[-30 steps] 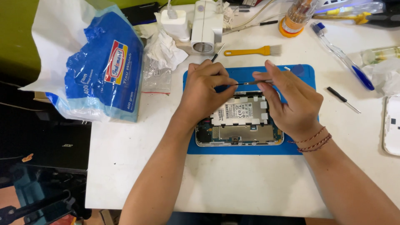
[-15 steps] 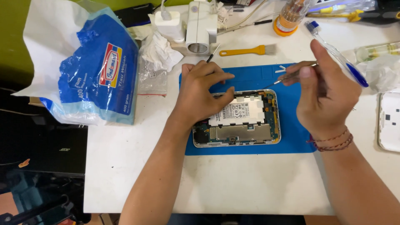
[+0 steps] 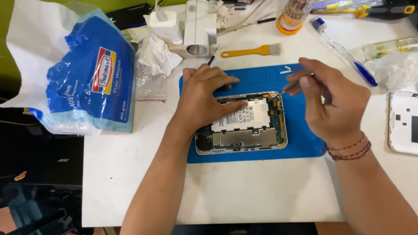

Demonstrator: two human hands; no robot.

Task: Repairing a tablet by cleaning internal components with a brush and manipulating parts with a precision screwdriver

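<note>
An opened tablet [image 3: 248, 130] with its back cover off lies on a blue work mat [image 3: 257, 78], white battery and circuit board exposed. My left hand [image 3: 204, 98] rests flat on its upper left part, fingers on the battery. My right hand [image 3: 335, 102] pinches metal tweezers [image 3: 292, 88], their tip touching the tablet's top right corner. A thin red cord bracelet circles my right wrist.
A blue and white plastic bag [image 3: 82, 74] lies at the left. Behind the mat are a yellow-handled brush [image 3: 250, 52], crumpled tissue [image 3: 156, 54], a white adapter block [image 3: 198, 26], a screwdriver set jar [image 3: 294, 15] and a toothbrush [image 3: 344, 50]. A white back cover [image 3: 404, 122] sits at the right edge.
My right hand lifted away to the upper right with the tweezers, then came back down to the tablet's top right corner. My left hand stayed on the tablet.
</note>
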